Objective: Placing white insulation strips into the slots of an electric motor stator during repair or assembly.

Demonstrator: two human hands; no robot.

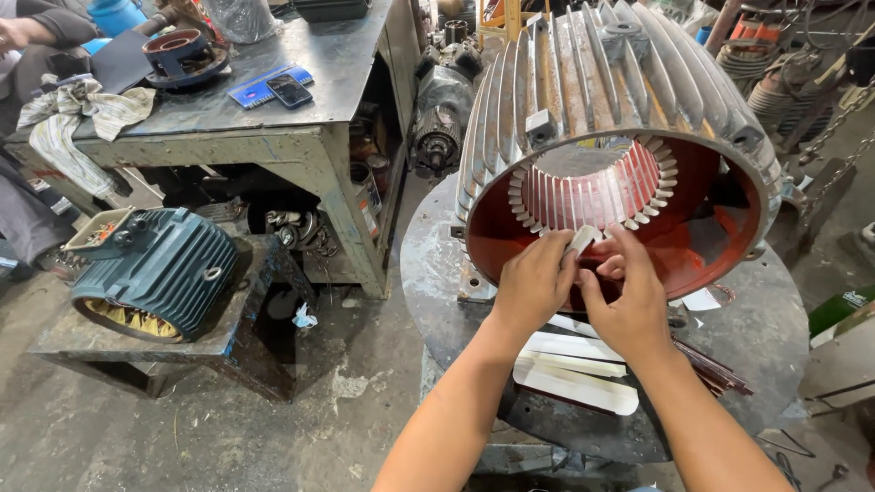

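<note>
Both hands meet at the mouth of the big motor shell (pixel 620 118): the left hand (pixel 533 287) and right hand (pixel 629 305) pinch one white paper strip (pixel 581 240). It probably slides best held straight, in line with a slot of the toothed ring (pixel 592 196).

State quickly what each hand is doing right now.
Left hand: closed on the white paper strip.
Right hand: fingers curled, touching the strip too.

Motor repair workshop: finned stator housing (pixel 620 118) on round stand, teal motor (pixel 155 273), grimy steel workbench (pixel 273 118) (spare parts beneath), stained concrete floor (pixel 182 428).
</note>
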